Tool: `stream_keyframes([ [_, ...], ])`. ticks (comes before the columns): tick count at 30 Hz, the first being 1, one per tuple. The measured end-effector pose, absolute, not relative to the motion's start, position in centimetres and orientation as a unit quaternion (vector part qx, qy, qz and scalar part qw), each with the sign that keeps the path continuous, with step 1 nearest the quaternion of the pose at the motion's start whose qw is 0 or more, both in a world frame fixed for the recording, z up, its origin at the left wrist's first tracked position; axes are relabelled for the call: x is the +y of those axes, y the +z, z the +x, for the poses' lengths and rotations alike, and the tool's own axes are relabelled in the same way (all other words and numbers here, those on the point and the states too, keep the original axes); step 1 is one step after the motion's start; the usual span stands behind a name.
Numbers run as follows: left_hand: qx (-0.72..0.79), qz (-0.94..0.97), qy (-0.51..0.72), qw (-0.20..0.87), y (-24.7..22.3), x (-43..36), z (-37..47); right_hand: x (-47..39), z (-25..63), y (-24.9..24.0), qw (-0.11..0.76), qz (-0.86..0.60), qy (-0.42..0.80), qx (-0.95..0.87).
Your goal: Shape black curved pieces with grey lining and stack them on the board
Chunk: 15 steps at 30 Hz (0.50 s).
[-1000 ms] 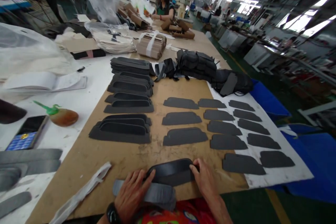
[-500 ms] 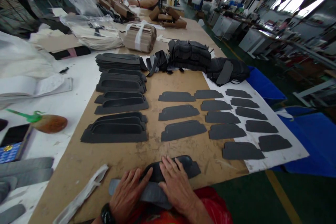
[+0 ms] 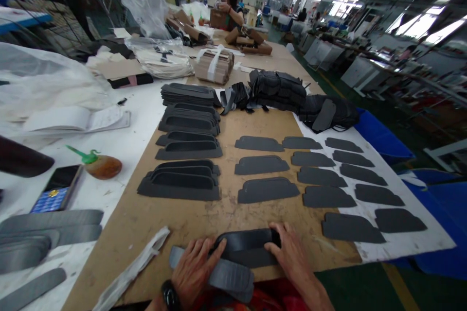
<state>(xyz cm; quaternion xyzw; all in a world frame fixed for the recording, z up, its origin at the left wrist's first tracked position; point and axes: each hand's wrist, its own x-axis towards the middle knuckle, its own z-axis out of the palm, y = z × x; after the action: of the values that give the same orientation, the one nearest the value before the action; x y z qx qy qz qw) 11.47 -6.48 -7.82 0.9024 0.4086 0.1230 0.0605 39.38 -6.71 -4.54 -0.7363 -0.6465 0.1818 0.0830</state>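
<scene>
A black moulded piece [image 3: 248, 245] lies flat at the near edge of the bench [image 3: 175, 218], overlapping a grey strip [image 3: 219, 274]. The left hand [image 3: 195, 269] presses spread fingers on its left end; the right hand [image 3: 290, 257] pinches its right end. Beyond, dark flat cutouts [image 3: 324, 180] lie in rows beside stacked moulded pieces [image 3: 184, 155].

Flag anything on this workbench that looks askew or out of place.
The flat dark pieces lie in neat rows, but one piece leans tilted on the black heap behind them. A phone and a brown object with a green tip sit among the work materials.
</scene>
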Motion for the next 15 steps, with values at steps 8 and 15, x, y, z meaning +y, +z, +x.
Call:
stream_keyframes([
  [8,0.419,0.896,0.129,0.066,-7.1,-6.0,10.1,-4.1,40.9,-2.4,0.138,-0.706,0.394,-0.572],
  [15,0.498,0.842,0.175,0.114,-6.9,-6.1,3.5,-1.1,41.1,-0.8,0.227,-0.636,0.502,-0.54],
])
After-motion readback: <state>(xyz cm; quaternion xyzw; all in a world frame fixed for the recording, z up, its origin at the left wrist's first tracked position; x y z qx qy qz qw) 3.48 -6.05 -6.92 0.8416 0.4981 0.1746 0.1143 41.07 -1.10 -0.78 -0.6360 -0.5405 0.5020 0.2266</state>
